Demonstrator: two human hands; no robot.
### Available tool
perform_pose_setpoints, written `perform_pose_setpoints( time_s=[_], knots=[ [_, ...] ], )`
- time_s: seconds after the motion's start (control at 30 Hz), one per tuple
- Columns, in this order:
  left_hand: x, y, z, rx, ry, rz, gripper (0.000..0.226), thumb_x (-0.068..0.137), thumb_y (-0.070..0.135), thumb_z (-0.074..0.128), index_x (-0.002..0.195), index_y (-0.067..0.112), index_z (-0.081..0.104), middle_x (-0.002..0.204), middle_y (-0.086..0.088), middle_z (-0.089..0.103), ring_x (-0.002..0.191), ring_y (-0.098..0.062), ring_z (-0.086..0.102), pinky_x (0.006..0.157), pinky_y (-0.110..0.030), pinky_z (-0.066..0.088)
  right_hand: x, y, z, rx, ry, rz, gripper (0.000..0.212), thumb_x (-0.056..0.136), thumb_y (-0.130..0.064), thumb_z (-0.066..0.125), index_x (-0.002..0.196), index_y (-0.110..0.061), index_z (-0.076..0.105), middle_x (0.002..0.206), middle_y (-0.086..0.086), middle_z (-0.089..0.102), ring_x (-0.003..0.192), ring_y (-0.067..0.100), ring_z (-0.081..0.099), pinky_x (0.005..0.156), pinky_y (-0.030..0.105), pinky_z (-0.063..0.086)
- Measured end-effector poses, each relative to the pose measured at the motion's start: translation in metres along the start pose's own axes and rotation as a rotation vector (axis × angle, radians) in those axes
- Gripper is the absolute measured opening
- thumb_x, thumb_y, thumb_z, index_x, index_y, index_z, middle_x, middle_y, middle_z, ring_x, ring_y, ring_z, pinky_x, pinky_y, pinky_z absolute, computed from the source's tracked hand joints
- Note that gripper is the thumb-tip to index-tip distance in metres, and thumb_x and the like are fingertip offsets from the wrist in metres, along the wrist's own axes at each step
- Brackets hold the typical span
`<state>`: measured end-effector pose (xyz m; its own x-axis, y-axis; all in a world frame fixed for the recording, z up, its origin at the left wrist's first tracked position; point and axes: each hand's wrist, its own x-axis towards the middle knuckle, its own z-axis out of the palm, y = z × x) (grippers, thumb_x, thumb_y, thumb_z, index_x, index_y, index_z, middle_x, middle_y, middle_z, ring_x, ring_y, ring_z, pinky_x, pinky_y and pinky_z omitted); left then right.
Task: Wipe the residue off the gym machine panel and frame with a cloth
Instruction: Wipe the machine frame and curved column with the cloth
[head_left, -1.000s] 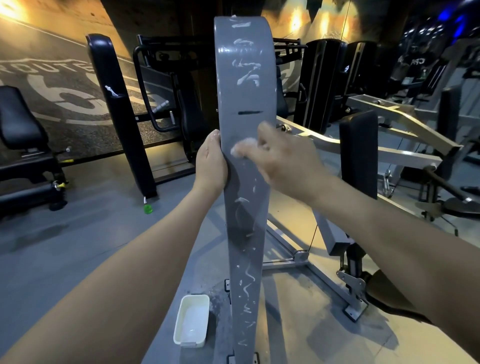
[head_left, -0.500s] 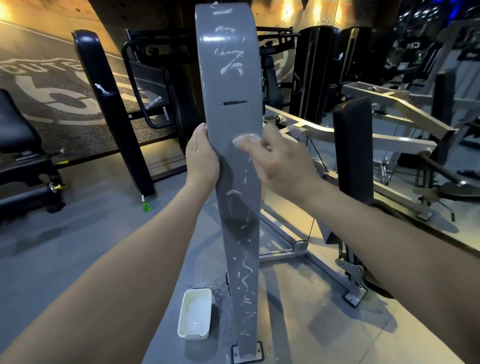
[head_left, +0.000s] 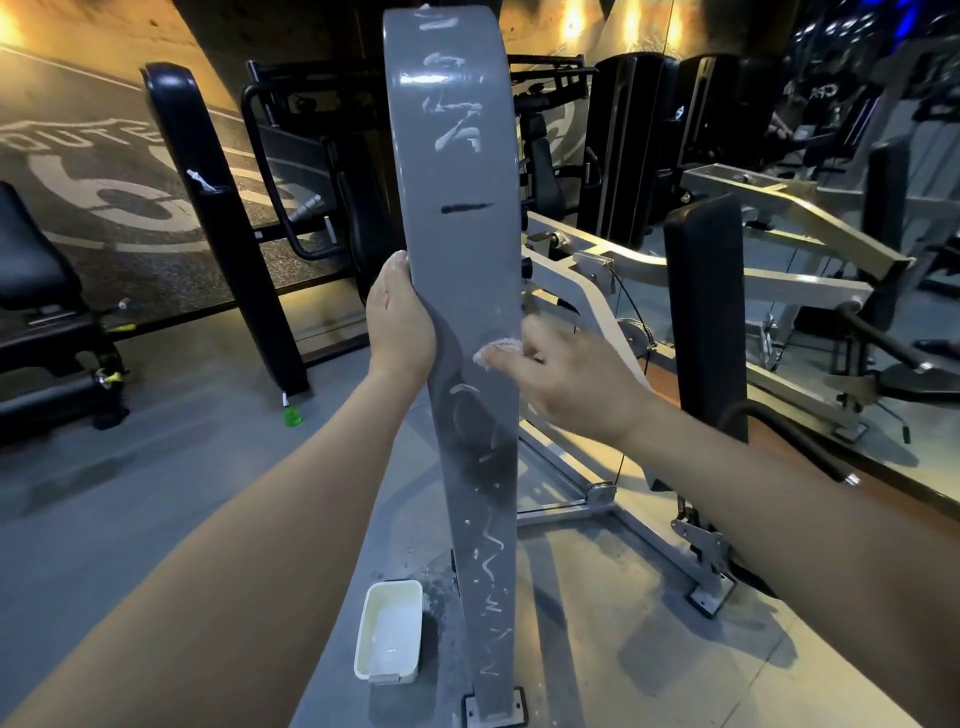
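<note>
Dim, warm wall lights; edges warped, perhaps soft.

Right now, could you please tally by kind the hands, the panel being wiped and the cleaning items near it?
Hands: 2 (left hand gripping the panel's edge, right hand holding the cloth)
Grey panel: 1
Cloth: 1
White tray on the floor: 1
Green bottle on the floor: 1
Total: 6
</note>
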<state>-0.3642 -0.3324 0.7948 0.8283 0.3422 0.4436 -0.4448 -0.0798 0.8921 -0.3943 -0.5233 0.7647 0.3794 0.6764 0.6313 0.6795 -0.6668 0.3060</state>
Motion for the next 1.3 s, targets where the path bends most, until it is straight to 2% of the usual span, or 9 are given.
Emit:
perform_pose_setpoints(
  time_s=[0.2, 0.37, 0.47, 0.57, 0.77, 0.9, 1.17, 1.23, 1.3],
  knots=[
    [-0.002, 0.001, 0.001, 0.015, 0.026, -0.008, 0.038, 0.110, 0.016, 0.025, 0.090, 0.016, 0.057, 0.085, 0.009, 0.057, 0.067, 0.011, 0.051, 0.066, -0.011, 0.041, 0.033, 0.018, -0.023, 0.065, 0.230, 0.201, 0.031, 0.100, -0.014, 0.056, 0.128, -0.021, 0.067, 0.087, 0.008, 0.043, 0.057, 0.027, 0.042, 0.041, 0.038, 0.045],
    [-0.003, 0.003, 0.001, 0.018, 0.023, -0.005, 0.039, 0.110, 0.019, 0.024, 0.098, 0.009, 0.060, 0.087, 0.001, 0.058, 0.068, 0.004, 0.051, 0.066, -0.013, 0.041, -0.001, 0.004, 0.001, 0.041, -0.015, -0.010, 0.041, 0.092, 0.000, 0.056, 0.130, -0.017, 0.062, 0.094, -0.004, 0.014, 0.055, 0.026, 0.040, 0.038, 0.035, 0.042],
    [-0.004, 0.002, 0.003, 0.007, 0.027, -0.011, 0.039, 0.109, 0.018, 0.026, 0.097, 0.005, 0.061, 0.085, 0.002, 0.058, 0.069, 0.004, 0.051, 0.068, -0.016, 0.042, 0.020, 0.021, -0.022, 0.032, 0.065, -0.009, 0.041, 0.090, -0.005, 0.047, 0.124, -0.020, 0.063, 0.087, 0.002, 0.027, 0.057, 0.020, 0.031, 0.042, 0.026, 0.029],
    [-0.005, 0.005, 0.004, 0.019, 0.055, -0.013, 0.036, 0.110, 0.016, 0.028, 0.091, 0.014, 0.059, 0.081, 0.011, 0.059, 0.066, 0.010, 0.052, 0.066, -0.011, 0.042, 0.041, 0.034, -0.030, 0.069, 0.211, 0.199, 0.042, 0.092, -0.003, 0.057, 0.129, -0.022, 0.061, 0.091, 0.011, 0.043, 0.062, 0.026, 0.044, 0.043, 0.033, 0.042],
    [-0.005, 0.005, 0.004, 0.019, 0.055, -0.019, 0.036, 0.110, 0.020, 0.027, 0.093, 0.013, 0.058, 0.084, 0.003, 0.057, 0.071, -0.001, 0.051, 0.066, -0.018, 0.042, 0.002, 0.014, -0.007, 0.079, -0.022, 0.034, 0.050, 0.089, 0.003, 0.064, 0.134, -0.016, 0.058, 0.092, 0.000, 0.023, 0.060, 0.025, 0.041, 0.041, 0.036, 0.043],
    [-0.003, 0.002, 0.003, 0.006, 0.059, -0.024, 0.037, 0.108, 0.020, 0.029, 0.091, 0.008, 0.060, 0.084, -0.001, 0.057, 0.074, -0.008, 0.050, 0.070, -0.025, 0.042, 0.042, 0.029, -0.035, 0.066, 0.142, 0.089, 0.049, 0.085, 0.007, 0.061, 0.129, -0.015, 0.065, 0.089, 0.005, 0.029, 0.061, 0.021, 0.030, 0.044, 0.026, 0.029],
    [0.000, 0.000, 0.001, 0.041, 0.062, -0.031, 0.037, 0.108, 0.026, 0.032, 0.090, 0.013, 0.062, 0.084, 0.000, 0.064, 0.082, -0.012, 0.057, 0.081, -0.038, 0.048, 0.069, 0.021, -0.036, 0.045, 0.405, 0.274, 0.034, 0.097, 0.000, 0.055, 0.127, -0.006, 0.068, 0.086, 0.014, 0.044, 0.065, 0.024, 0.039, 0.045, 0.034, 0.036],
    [-0.001, 0.001, 0.002, 0.040, 0.063, -0.022, 0.035, 0.109, 0.023, 0.031, 0.091, 0.016, 0.059, 0.079, 0.007, 0.059, 0.072, -0.001, 0.053, 0.074, -0.024, 0.045, 0.037, 0.008, -0.015, 0.048, 0.218, 0.279, 0.024, 0.103, -0.022, 0.056, 0.119, -0.009, 0.068, 0.083, 0.007, 0.049, 0.065, 0.022, 0.044, 0.054, 0.033, 0.038],
    [-0.003, 0.002, 0.004, 0.056, 0.055, -0.001, 0.037, 0.110, 0.020, 0.027, 0.085, 0.021, 0.055, 0.078, 0.011, 0.054, 0.063, 0.010, 0.049, 0.065, -0.011, 0.040, 0.004, 0.000, 0.006, 0.117, 0.060, 0.277, 0.040, 0.104, -0.052, 0.048, 0.107, -0.014, 0.060, 0.082, 0.000, 0.055, 0.071, 0.018, 0.053, 0.066, 0.036, 0.046]
  ],
)
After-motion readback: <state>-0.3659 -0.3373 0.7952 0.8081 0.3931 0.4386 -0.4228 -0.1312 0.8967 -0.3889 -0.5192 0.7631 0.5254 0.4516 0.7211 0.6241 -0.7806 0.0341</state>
